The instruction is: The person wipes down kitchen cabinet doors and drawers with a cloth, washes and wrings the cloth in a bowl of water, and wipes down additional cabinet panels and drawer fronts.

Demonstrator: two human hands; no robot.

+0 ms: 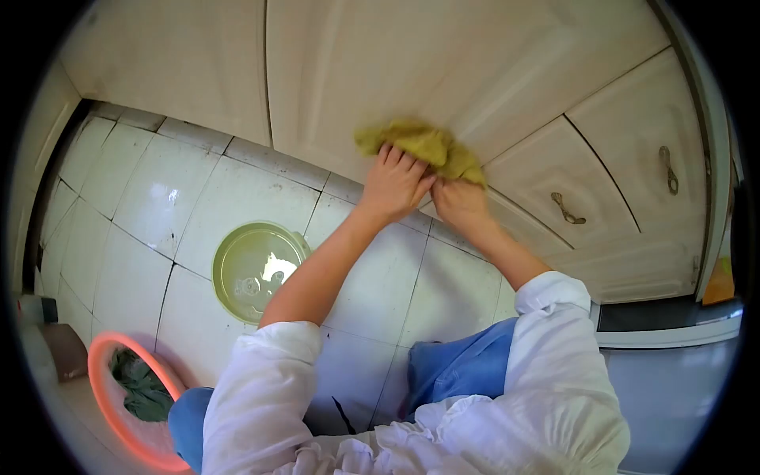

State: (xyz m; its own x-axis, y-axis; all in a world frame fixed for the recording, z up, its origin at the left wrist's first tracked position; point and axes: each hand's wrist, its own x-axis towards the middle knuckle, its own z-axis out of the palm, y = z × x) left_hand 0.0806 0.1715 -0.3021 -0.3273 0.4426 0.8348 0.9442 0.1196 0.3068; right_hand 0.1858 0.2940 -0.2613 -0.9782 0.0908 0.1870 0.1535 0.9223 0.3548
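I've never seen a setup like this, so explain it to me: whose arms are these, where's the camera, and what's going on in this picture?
There's no machine here, just a person with bare hands. The only picture comes from a camera worn on their head, looking forward and down, so their arms reach up from the bottom. The left hand lies on a yellow-green cloth against a pale cabinet; the right hand seems to grip its lower edge. On the tiled floor is a light green basin that seems to hold water. At lower left, a pink tub has dark green fabric in it.
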